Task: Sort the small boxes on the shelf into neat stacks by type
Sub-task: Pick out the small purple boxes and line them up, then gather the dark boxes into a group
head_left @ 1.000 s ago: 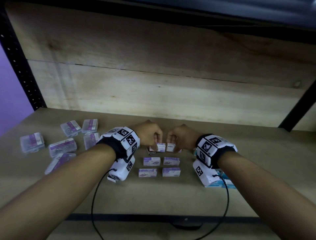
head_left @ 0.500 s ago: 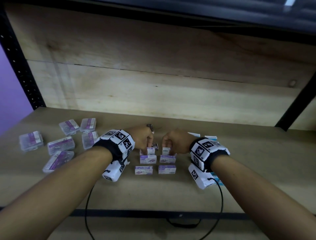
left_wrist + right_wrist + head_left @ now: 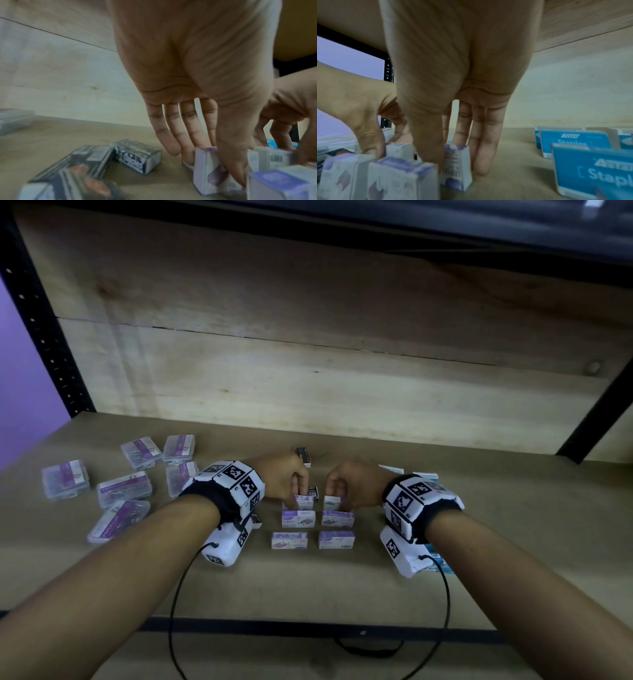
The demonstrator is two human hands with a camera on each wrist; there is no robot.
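Six small purple-and-white boxes form two columns on the shelf (image 3: 342,587). My left hand (image 3: 297,496) pinches the back-left box (image 3: 304,503) (image 3: 209,170) between thumb and fingers. My right hand (image 3: 337,497) pinches the back-right box (image 3: 331,503) (image 3: 457,167) the same way. Both boxes stand on the shelf, just behind the middle pair (image 3: 298,518) (image 3: 337,518). The front pair (image 3: 289,540) (image 3: 336,539) lies nearer me.
Several clear plastic cases (image 3: 123,491) with purple labels lie scattered at the left. Dark staple boxes (image 3: 137,155) (image 3: 303,455) sit by and behind my left hand. Blue staple boxes (image 3: 573,139) (image 3: 391,469) stand to the right. A wooden back wall (image 3: 342,392) closes the shelf.
Both hands have drawn their boxes toward me and set them close behind the middle pair. A dark box behind my left hand has come into view.
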